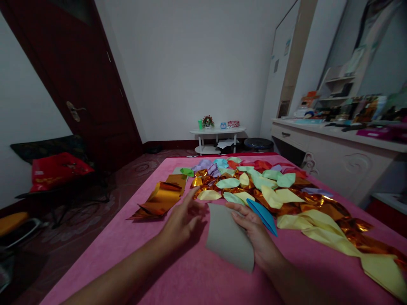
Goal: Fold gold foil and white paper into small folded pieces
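Head view: one grey sheet (227,237) in pinching right hand (251,221), left hand (184,217) empty, loosely spread.

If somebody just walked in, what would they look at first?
Probably the bright green, yellow, red and shiny gold pieces, scattered over the far and right parts of the pink cloth. Then maybe the grey sheet in the right hand, in front, and the red bag on the dark chair at far left.
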The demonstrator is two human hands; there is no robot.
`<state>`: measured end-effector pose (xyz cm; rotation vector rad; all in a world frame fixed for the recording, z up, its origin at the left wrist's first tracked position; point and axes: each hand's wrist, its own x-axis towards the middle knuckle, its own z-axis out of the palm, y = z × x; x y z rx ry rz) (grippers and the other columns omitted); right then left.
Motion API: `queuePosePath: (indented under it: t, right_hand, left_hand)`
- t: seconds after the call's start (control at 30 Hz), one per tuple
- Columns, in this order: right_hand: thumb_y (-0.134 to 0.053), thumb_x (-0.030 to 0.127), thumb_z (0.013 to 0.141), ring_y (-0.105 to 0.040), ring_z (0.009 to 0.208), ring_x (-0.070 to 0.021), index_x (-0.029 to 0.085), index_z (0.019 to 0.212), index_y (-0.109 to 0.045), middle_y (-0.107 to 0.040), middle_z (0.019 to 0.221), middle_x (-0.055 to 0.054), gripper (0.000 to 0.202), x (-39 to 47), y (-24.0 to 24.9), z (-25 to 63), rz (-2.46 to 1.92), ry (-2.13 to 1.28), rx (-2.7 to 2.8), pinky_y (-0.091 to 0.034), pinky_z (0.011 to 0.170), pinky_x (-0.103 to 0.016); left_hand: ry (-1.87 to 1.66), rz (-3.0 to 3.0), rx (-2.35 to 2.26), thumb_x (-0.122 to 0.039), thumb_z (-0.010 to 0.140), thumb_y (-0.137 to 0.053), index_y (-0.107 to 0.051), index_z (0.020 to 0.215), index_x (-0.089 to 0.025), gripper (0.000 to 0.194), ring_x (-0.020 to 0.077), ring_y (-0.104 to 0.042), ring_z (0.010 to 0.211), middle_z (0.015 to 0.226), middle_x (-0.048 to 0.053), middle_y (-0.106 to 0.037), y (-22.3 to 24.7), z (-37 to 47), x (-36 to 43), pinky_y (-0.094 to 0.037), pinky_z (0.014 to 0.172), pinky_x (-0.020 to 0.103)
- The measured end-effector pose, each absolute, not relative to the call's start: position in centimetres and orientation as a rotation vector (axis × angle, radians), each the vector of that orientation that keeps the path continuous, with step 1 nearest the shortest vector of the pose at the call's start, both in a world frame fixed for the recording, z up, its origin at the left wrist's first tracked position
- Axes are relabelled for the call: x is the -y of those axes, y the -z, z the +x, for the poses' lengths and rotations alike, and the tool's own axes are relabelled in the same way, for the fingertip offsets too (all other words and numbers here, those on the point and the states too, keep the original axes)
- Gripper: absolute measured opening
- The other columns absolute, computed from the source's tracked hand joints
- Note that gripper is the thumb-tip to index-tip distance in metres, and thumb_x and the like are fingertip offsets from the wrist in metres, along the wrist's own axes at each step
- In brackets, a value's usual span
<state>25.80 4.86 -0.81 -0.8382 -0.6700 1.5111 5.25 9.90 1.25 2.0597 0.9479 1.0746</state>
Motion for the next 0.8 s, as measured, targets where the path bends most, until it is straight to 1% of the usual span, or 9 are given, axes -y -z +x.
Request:
queuePosePath:
  t: [0.07,0.1,0.23,0.33,0.4,0.47,0.63,0.7,0.8]
  right_hand:
    - [-0.076,0.032,0.069,-0.066,0.063,-0.0167,0.019,0.106,-0.061,-0.073,0.079,-0.004,0.042,-4.8,0.9,25.8,-0.845,-1.530,0.686,-0.047,0.060,-0.027]
    - [-0.076,0.033,0.070,-0.066,0.062,-0.0167,0.019,0.106,-0.061,-0.073,0.078,-0.004,0.042,-4.8,0.9,25.7,-0.855,-1.541,0.708,-0.047,0.059,-0.027]
    - [-0.077,0.032,0.070,-0.065,0.063,-0.0162,0.017,0.104,-0.062,-0.072,0.078,-0.004,0.040,-4.8,1.2,25.5,-0.892,-1.558,0.809,-0.045,0.059,-0.026]
    - [-0.077,0.035,0.069,-0.065,0.063,-0.0165,0.017,0.101,-0.063,-0.071,0.077,-0.003,0.039,-4.7,1.3,25.3,-0.901,-1.556,0.879,-0.045,0.058,-0.026]
    - [-0.077,0.037,0.070,-0.063,0.060,-0.0163,0.017,0.100,-0.064,-0.070,0.075,-0.003,0.039,-4.6,1.2,25.1,-0.914,-1.560,0.911,-0.044,0.056,-0.026]
    - [-0.074,0.040,0.073,-0.063,0.062,-0.0162,0.018,0.102,-0.065,-0.070,0.078,-0.004,0.038,-4.6,1.1,25.0,-0.919,-1.532,0.891,-0.045,0.058,-0.027]
    - [-0.066,0.042,0.078,-0.065,0.080,-0.0208,0.021,0.125,-0.056,-0.067,0.106,-0.011,0.052,-4.8,1.2,25.5,-0.947,-1.276,0.832,-0.051,0.067,-0.032]
    - [-0.068,0.034,0.075,-0.062,0.097,-0.0236,0.026,0.130,-0.052,-0.058,0.125,-0.011,0.058,-4.8,1.3,25.7,-1.072,-1.035,0.986,-0.052,0.071,-0.032]
    - [-0.066,0.023,0.077,-0.045,0.126,-0.0257,0.035,0.134,-0.049,-0.038,0.146,-0.006,0.061,-4.5,1.3,25.8,-1.189,-0.605,1.337,-0.049,0.088,-0.036]
  left_hand:
    - [-0.999,1.899,-0.838,-0.027,0.082,-0.063,-0.013,0.151,-0.026,0.085,0.0175,-0.063,0.079,0.095,0.006,-0.067,-0.7,5.2,-7.9,-0.051,0.072,0.028]
    - [-0.978,1.850,-0.810,-0.027,0.082,-0.063,-0.011,0.151,-0.026,0.087,0.0168,-0.063,0.079,0.095,0.006,-0.066,-0.5,5.3,-7.2,-0.051,0.072,0.027]
    - [-0.964,1.750,-0.745,-0.027,0.081,-0.065,-0.020,0.150,-0.026,0.082,0.0169,-0.062,0.081,0.095,0.007,-0.064,0.6,5.4,-5.9,-0.050,0.073,0.026]
    - [-0.981,1.739,-0.668,-0.024,0.081,-0.065,-0.041,0.142,-0.026,0.066,0.0183,-0.064,0.086,0.099,0.008,-0.066,1.1,5.5,-5.6,-0.050,0.075,0.027]
    - [-0.970,1.792,-0.616,-0.021,0.080,-0.065,-0.063,0.123,-0.025,0.043,0.0200,-0.064,0.092,0.104,0.009,-0.068,1.0,5.5,-5.6,-0.050,0.079,0.027]
    - [-0.983,1.835,-0.622,-0.019,0.081,-0.064,-0.074,0.104,-0.024,0.026,0.0202,-0.065,0.093,0.104,0.009,-0.070,0.6,5.3,-5.6,-0.050,0.080,0.027]
    - [-1.226,1.587,-0.832,-0.014,0.074,-0.067,-0.078,0.092,-0.029,0.026,0.0187,-0.067,0.089,0.099,0.005,-0.073,-0.5,4.2,-5.9,-0.051,0.075,0.024]
    - [-1.281,1.455,-0.889,-0.013,0.070,-0.070,-0.078,0.091,-0.030,0.028,0.0191,-0.066,0.091,0.101,0.003,-0.074,-0.6,4.0,-6.1,-0.051,0.075,0.023]
    - [-1.247,1.377,-0.904,-0.014,0.067,-0.071,-0.078,0.090,-0.028,0.028,0.0197,-0.066,0.089,0.100,0.004,-0.074,-0.3,4.0,-6.2,-0.051,0.074,0.024]
